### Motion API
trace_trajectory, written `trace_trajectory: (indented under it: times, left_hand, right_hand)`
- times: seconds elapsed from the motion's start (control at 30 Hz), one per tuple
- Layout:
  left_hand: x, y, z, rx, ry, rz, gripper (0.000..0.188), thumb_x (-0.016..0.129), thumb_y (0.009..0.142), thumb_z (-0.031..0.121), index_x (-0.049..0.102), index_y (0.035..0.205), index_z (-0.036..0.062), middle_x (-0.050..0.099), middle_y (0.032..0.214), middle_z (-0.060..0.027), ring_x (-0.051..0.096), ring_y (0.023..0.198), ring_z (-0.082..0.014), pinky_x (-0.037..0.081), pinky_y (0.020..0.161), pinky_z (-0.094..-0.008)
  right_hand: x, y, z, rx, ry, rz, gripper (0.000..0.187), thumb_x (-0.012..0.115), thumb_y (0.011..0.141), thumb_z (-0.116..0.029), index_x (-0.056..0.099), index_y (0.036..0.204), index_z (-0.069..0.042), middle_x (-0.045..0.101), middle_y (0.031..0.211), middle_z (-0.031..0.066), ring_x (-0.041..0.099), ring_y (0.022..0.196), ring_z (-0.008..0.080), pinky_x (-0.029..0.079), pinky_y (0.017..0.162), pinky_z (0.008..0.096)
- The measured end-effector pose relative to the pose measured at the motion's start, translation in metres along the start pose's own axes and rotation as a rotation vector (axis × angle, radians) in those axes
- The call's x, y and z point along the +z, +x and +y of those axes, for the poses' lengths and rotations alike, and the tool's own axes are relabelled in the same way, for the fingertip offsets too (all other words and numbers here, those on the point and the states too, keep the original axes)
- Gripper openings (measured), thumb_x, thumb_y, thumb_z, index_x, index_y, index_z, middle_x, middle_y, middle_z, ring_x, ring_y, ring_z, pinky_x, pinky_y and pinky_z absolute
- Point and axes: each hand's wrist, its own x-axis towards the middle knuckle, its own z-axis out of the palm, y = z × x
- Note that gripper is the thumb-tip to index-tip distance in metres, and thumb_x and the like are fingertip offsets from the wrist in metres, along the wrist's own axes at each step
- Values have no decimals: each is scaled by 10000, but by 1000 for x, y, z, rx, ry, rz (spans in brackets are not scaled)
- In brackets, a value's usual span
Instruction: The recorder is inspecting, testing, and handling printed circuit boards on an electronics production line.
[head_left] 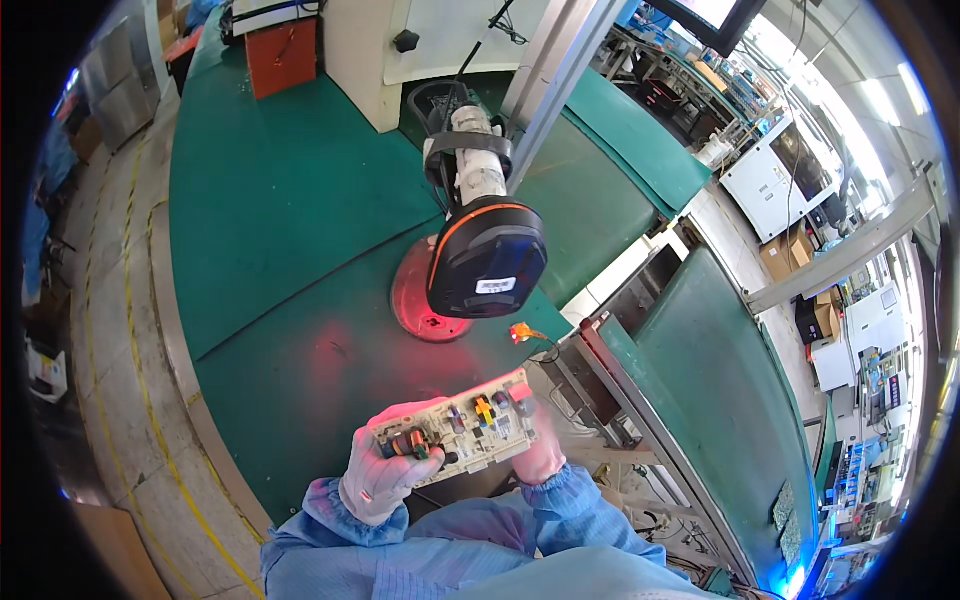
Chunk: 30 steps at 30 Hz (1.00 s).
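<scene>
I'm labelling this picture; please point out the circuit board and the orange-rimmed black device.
Circuit board (468,438), head view: middle of its component side.
Orange-rimmed black device (490,258), head view: its broad dark face.

Left hand (378,482): white-gloved, held before your torso (480,570). Thumb (426,464) laid across front, fingers (397,410) behind; grip closed. Right hand (541,458): opposite your left, set slightly higher, fingers mostly hidden. Hands apart. Both your forearms extend forward, elbows bent; blue sleeves (568,500) gathered at wrists.
</scene>
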Motion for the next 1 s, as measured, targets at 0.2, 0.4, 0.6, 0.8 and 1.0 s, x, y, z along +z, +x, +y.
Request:
trace_trajectory:
  times: [0.2,0.4,0.6,0.8,1.0]
  left_hand:
    - [4,7,-12,103,158,92,347,654,775,-7,604,1119,-17,678,987,-53,621,907,-106,503,838,-286]
    - [81,46,-25,286,-3,34,458,658,800,-42,541,1243,-35,614,1164,-96,589,1015,-134,491,845,-261]
    - [188,167,-35,629,-68,149,540,714,812,68,511,1311,28,624,1174,-132,608,1034,-182,495,868,-291]
    - [195,321,-27,846,720,448,455,730,797,268,586,1212,150,648,1089,-173,618,997,-360,498,852,-428]
    - [152,354,-8,527,1565,206,673,666,743,232,444,1373,153,485,1378,-122,453,1276,-288,385,1061,-392]
  right_hand:
    - [-6,-56,2,349,486,100,315,520,975,-308,564,998,3,603,860,91,599,716,172,518,629,293]
    - [-37,-131,54,475,542,299,231,529,910,-178,540,1044,10,622,839,133,606,657,194,522,601,303]
    - [-71,-186,89,381,647,346,263,552,934,-237,568,964,25,622,741,103,608,605,172,529,567,281]
    - [-96,-249,28,424,32,626,325,637,899,-283,584,942,35,670,802,109,662,694,182,533,623,299]
    - [-132,-315,-68,604,-302,858,173,661,834,-185,684,914,-33,656,818,191,640,788,325,508,728,401]
